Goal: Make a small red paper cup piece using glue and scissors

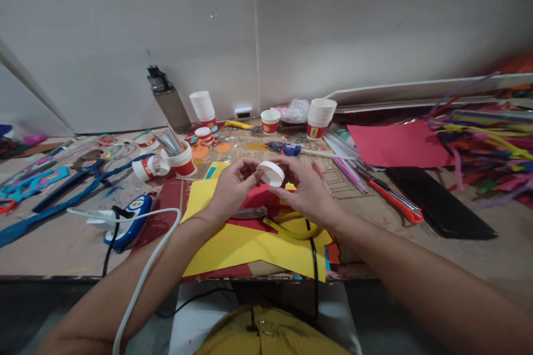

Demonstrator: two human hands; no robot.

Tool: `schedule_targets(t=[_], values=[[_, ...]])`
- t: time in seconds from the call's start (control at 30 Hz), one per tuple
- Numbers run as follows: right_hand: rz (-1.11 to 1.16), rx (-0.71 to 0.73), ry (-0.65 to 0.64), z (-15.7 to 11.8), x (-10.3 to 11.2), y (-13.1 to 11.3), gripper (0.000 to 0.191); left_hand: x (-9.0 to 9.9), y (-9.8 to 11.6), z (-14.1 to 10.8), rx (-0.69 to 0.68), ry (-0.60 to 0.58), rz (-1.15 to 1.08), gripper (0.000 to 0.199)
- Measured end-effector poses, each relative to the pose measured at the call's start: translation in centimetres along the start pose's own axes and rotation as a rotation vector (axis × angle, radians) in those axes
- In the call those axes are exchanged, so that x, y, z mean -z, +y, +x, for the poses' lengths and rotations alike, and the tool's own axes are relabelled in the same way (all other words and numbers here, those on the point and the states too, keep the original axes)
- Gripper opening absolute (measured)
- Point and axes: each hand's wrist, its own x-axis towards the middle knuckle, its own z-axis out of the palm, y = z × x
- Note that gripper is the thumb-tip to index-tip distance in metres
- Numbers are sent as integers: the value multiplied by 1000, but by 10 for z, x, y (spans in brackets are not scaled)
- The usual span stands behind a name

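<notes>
Above the middle of the table, my left hand (237,186) and my right hand (306,186) hold a short, round white paper piece (272,174) between them. It has a raised rim and resembles a cut-off cup part. My left fingers close on its left edge, and my right fingers curve round its right side. Beneath them lie a red paper sheet (260,199), a yellow paper sheet (220,247) and a bent yellow strip (297,231). A metal blade-like tool (250,212) rests on the red paper, partly hidden.
Stacked paper cups (202,105) and more cups (320,116) stand at the back. Left are a bottle (170,102), a cup of sticks (183,162), pliers (97,177) and a power strip (129,222). Right lie a box cutter (395,199) and a black phone (441,199).
</notes>
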Motion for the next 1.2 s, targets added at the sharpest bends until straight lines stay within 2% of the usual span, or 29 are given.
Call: schedule_targets(t=[0.23,0.43,0.63,0.97,1.2], values=[[0,-14,17,-1,-1,3,34,2,-5,-1,-37,17,32,29],[48,-20,25,-1,-2,5,30,3,-5,0,-4,16,49,30],[55,9,-71,-1,1,5,25,5,-6,3,73,-12,-13,27],[18,11,-86,-2,0,2,21,6,-6,2,16,60,10,28],[179,-82,-37,-1,1,7,18,8,-12,3,25,15,-71,27]])
